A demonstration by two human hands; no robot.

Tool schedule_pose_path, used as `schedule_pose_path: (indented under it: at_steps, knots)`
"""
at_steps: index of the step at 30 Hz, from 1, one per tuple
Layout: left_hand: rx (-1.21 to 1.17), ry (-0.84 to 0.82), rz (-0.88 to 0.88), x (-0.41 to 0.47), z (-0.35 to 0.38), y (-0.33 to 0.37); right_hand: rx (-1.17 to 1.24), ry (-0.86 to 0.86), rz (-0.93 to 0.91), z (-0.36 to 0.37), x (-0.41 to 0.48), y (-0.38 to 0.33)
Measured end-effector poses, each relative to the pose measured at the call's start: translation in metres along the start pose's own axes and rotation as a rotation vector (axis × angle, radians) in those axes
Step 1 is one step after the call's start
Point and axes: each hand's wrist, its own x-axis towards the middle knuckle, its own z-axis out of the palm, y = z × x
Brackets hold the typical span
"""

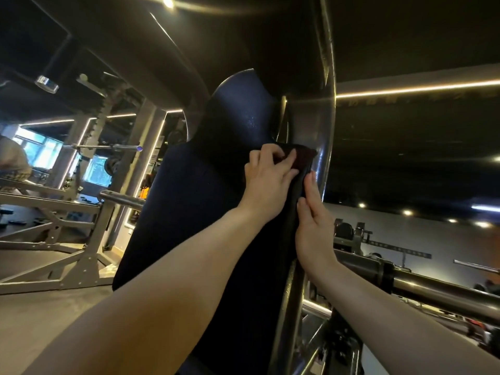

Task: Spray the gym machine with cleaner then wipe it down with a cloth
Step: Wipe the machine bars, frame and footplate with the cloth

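Wiping the back pad [205, 185] at its right edge, just beside the steel frame [326, 125]: gripping the dark cloth [304, 158] in the curled left hand [267, 177], bracing the edge with the flat, straight-fingered right hand [315, 223]. Probably needing firm, even pressure and overlapping downward strokes.

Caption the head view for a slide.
Left hand holds a dark cloth against the edge of the backrest; right hand rests flat just below.

Matt dark padded backrest [194, 201], glossy metal frame tube [323, 147], soft dark-red cloth [304, 158].
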Motion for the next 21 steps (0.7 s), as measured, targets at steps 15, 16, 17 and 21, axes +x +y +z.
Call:
schedule_pose_path:
  at_steps: [15, 16, 17, 21]
  knots:
    - [-0.093, 0.036, -0.113, -0.045, -0.001, -0.02, 0.109, -0.118, 0.119, -0.026, 0.008, -0.004]
    - [-0.094, 0.007, -0.1, -0.071, -0.004, -0.018, 0.115, -0.135, 0.134, -0.029, 0.009, -0.008]
    - [-0.085, -0.013, -0.091, -0.098, -0.007, -0.016, 0.115, -0.146, 0.146, -0.031, 0.008, -0.011]
    - [-0.117, -0.05, -0.189, -0.184, -0.014, -0.007, -0.006, -0.162, 0.146, -0.027, 0.002, -0.025]
